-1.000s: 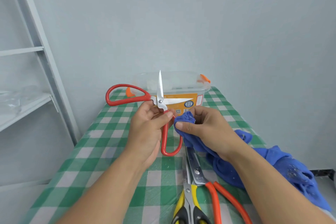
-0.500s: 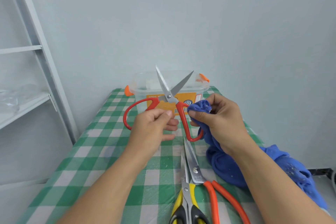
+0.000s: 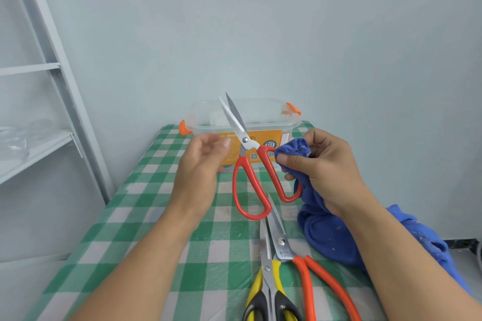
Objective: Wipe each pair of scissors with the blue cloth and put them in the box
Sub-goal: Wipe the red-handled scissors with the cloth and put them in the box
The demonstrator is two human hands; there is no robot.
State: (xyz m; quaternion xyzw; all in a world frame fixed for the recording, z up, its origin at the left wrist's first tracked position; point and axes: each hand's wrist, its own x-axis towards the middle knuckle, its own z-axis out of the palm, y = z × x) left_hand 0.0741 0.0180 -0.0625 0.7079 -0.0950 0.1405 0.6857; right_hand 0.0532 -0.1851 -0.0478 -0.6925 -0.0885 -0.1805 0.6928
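Green checked worktop (image 3: 146, 216) carries the clear box (image 3: 273, 122) at its far end, open for the red scissors (image 3: 262, 152) raised just before it. Best rub the blue cloth (image 3: 326, 237) along each handle, clear of the edges. The right hand (image 3: 326, 167) pinches that cloth round one handle; the left hand (image 3: 200, 164) hovers loosely spread, holding nothing

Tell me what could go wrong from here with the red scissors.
1. The red scissors seem held only by the right hand through the blue cloth; the left hand looks off them, so they might slip and drop.
2. Their blades are slightly apart, tips up, close to the left thumb: a nick is possible when regripping.
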